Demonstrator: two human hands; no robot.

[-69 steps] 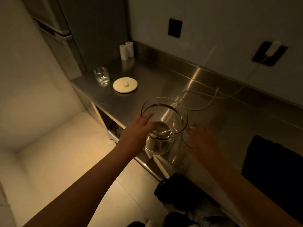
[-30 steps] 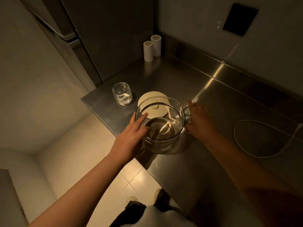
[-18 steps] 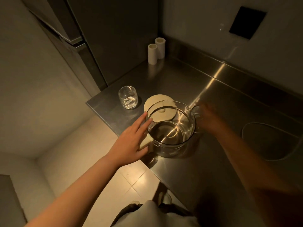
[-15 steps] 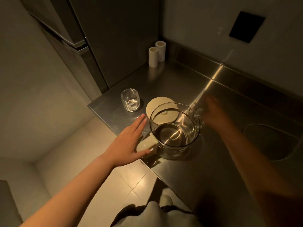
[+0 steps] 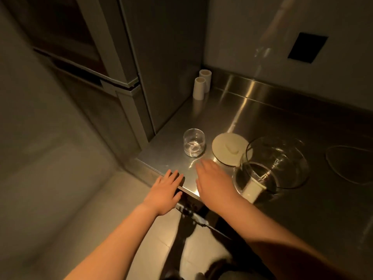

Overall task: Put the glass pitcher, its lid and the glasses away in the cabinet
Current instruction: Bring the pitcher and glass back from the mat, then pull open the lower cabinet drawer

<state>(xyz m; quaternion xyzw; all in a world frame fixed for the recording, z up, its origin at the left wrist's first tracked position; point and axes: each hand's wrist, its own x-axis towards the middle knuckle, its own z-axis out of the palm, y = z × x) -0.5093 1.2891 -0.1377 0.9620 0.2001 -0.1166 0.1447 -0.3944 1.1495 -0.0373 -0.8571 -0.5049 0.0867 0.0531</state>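
The clear glass pitcher (image 5: 276, 162) stands on the steel counter (image 5: 252, 118), with nobody holding it. Its round cream lid (image 5: 229, 148) lies flat just left of it. A short clear glass (image 5: 194, 145) stands upright left of the lid, near the counter's left corner. My right hand (image 5: 212, 181) hovers flat over the counter's front edge, below the glass and lid, fingers straight, holding nothing. My left hand (image 5: 164, 190) is stretched flat at the counter's front edge, left of my right hand, also empty.
Two white cylinders (image 5: 201, 84) stand in the back corner of the counter. A tall grey cabinet (image 5: 129, 77) rises directly left of the counter. A thin white cable loop (image 5: 343, 168) lies right of the pitcher. A black wall plate (image 5: 307, 47) sits above.
Both hands have let go of the pitcher, which now stands on the counter beside the lid. The hands have moved left toward the counter's front corner, below the glass.
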